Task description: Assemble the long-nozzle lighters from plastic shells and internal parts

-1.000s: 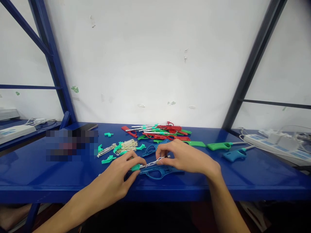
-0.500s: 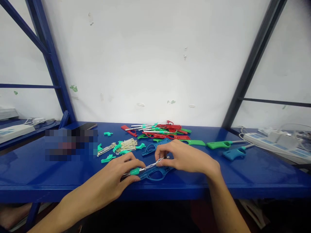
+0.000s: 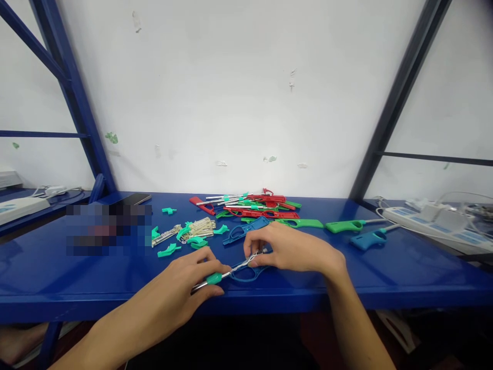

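Near worktop's (image 3: 300,285) front edge, left hand (image 3: 181,282) pinches metal tube (image 3: 199,285). Right hand (image 3: 288,249) pinched closed on white wires (image 3: 241,264), over blue casing (image 3: 246,280).

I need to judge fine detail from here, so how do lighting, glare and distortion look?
Head view: bright, fairly even light on the wall; soft sheen on the blue table, deep dark beneath it; posts lean inward, perhaps from wide-angle distortion; a pixelated patch masks the table's left side; white wires at the right hand look slightly soft.
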The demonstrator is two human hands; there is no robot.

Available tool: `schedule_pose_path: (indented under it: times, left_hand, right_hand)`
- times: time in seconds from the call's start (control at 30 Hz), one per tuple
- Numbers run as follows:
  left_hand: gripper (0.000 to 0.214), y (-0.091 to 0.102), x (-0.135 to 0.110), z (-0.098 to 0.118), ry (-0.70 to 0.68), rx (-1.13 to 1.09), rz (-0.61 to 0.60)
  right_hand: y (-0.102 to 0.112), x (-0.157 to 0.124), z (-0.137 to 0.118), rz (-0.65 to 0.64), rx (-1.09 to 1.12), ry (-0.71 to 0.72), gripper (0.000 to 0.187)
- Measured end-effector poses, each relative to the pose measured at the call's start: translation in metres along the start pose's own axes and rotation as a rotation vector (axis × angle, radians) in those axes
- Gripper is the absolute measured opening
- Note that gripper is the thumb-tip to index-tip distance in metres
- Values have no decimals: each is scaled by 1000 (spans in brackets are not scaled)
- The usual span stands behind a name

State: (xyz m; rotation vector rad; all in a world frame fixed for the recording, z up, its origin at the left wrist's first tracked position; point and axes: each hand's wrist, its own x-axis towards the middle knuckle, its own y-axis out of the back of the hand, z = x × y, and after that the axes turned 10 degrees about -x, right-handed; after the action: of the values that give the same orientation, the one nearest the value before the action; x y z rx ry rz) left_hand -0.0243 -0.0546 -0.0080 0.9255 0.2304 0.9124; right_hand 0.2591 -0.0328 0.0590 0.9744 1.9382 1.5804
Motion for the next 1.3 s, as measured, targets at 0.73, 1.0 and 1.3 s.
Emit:
schedule_pose_path:
  times: [0.73, 1.0, 1.3]
  left_hand:
    - [31, 4, -5, 6, -74, 226, -91]
    - [77, -16, -13, -12, -163, 424, -26]
    - [37, -9, -2, 8, -130, 270, -13]
  right_hand:
    - [-2, 0, 0, -47, 27, -12, 17]
    - [-3, 0, 0, -62, 31, -25, 19]
    - [-4, 1, -1, -89, 48, -43, 22]
